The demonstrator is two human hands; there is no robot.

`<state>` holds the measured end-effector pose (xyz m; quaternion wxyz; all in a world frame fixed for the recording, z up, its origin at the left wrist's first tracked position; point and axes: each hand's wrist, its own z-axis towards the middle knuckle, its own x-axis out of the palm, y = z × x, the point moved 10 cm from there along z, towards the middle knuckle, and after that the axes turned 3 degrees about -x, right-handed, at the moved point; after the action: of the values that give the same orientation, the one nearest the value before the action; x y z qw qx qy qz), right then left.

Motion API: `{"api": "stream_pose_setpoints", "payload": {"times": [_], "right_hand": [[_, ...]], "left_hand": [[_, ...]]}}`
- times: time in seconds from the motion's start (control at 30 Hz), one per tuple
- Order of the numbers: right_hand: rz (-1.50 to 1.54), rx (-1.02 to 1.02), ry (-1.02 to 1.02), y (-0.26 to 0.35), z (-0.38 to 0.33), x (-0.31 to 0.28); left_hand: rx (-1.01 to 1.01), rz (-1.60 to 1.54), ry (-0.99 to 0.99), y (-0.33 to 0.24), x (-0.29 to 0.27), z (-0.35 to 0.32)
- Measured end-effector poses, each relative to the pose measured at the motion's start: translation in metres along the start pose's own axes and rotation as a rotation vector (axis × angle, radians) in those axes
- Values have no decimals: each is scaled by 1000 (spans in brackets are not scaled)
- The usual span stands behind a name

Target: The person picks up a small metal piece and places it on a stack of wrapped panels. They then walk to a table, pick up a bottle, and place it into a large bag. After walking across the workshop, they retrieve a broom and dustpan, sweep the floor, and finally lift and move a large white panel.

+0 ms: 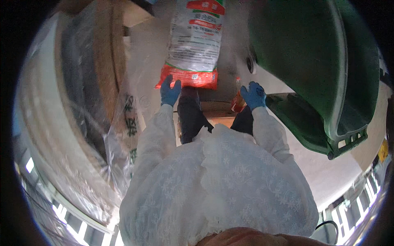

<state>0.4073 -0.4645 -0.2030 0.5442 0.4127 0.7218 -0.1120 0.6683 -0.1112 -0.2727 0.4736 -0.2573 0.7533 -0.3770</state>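
Note:
A white fertilizer bag (193,49) with red ends and green stripes lies ahead of me, its red end toward me. My left hand (169,92), in a blue glove, is at the near left corner of this bag. The thumb and fingers there are apart, and the fingers overlap the red plastic. To the right of the bag, my right hand (254,95), also blue-gloved, has its fingers loosely bent and apart. Just left of it is a clear plastic item with red and orange on it (237,101), perhaps a bottle; whether the hand touches it cannot be told.
A large green wheeled bin (299,57) lies on its side at the right, with its lid (301,123) near my right forearm. Clear-wrapped stacked boards (86,82) stand along the left. Cardboard (223,121) lies between my legs.

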Motion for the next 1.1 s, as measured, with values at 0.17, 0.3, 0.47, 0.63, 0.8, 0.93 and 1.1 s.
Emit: {"api": "stream_pose_setpoints", "payload": {"times": [0.17, 0.3, 0.47, 0.63, 0.8, 0.93, 1.1], "right_hand": [[17, 265, 395, -82, 32, 141], [15, 363, 591, -135, 64, 247], [-70, 408, 686, -186, 115, 364], [-106, 477, 676, -227, 150, 457], [-119, 522, 587, -261, 184, 520], [-147, 636, 612, -292, 186, 553], [-220, 403, 552, -295, 192, 586]], "left_hand": [[-73, 269, 90, 30, 53, -14], [-148, 309, 153, 76, 85, -44], [-65, 523, 190, 99, 112, -46], [95, 575, 127, 85, 128, -25], [77, 621, 143, 85, 137, -10], [50, 641, 173, 89, 143, -2], [60, 668, 210, 87, 152, 9]]}}
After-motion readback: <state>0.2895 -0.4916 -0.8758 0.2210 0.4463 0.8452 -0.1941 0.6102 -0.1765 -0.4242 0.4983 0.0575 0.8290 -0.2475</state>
